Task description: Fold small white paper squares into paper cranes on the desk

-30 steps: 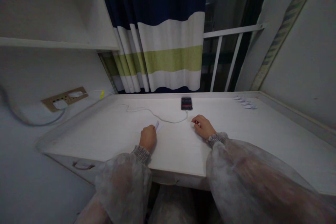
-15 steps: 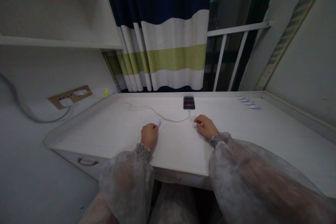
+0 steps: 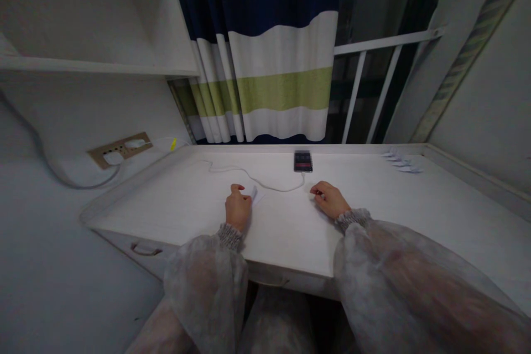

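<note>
My left hand (image 3: 238,209) is over the desk left of centre, index finger raised away from the others and thumb against a small folded white paper (image 3: 254,194). The paper's lower part lies close to the white desktop and is hard to make out. To the right, my right hand (image 3: 331,199) rests on the desk with its fingers curled together. What lies between those fingertips, if anything, is hidden. Just beyond the hands, a dark phone (image 3: 302,161) lies with its screen lit, joined to a white charging cable (image 3: 277,189).
Several small folded white papers (image 3: 401,162) sit in a row at the back right of the desk (image 3: 286,232). A wall socket (image 3: 119,150) with plugs is on the left, below a shelf (image 3: 99,66). A striped curtain (image 3: 286,88) hangs behind the desk.
My left index finger has lifted and stretched out from a closed fist. My right hand keeps its curled shape. The whole view has shifted slightly.
</note>
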The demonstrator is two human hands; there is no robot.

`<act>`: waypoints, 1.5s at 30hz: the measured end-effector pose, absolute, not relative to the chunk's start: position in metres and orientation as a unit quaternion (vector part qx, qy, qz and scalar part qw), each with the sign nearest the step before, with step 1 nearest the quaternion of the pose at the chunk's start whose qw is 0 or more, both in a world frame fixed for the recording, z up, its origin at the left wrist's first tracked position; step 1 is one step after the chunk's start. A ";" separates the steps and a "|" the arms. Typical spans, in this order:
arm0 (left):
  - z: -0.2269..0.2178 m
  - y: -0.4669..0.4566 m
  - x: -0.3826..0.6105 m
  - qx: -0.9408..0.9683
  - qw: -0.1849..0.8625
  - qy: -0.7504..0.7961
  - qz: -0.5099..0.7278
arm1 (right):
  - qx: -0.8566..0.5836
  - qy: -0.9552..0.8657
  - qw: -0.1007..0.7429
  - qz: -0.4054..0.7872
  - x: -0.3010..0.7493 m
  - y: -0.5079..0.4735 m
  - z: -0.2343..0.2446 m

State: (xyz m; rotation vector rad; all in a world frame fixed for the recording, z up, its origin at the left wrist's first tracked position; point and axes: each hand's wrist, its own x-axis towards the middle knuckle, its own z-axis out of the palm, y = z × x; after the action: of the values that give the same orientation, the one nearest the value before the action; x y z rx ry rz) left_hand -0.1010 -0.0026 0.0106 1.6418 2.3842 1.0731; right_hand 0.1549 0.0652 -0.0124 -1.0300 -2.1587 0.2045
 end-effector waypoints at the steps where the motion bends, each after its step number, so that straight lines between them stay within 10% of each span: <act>1: 0.010 -0.003 -0.102 0.530 0.026 0.771 0.353 | -0.400 -0.838 0.362 0.082 0.155 0.065 -0.012; 20: 0.053 -0.015 -0.097 0.509 -0.022 0.696 0.506 | -0.391 -0.787 0.433 0.201 0.153 0.061 -0.006; 30: 0.045 0.027 -0.009 0.379 0.480 0.492 0.620 | -0.362 -0.615 0.500 0.491 0.155 0.061 0.000; 45: 0.003 0.069 0.011 0.478 0.637 0.408 0.446 | -0.368 -0.453 0.444 0.680 0.192 0.072 0.002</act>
State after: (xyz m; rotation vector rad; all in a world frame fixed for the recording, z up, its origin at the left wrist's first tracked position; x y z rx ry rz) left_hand 0.0114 0.0685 0.0034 1.0919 0.9328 1.0191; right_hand 0.1923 0.0719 0.0022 -0.9129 -1.1229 1.6850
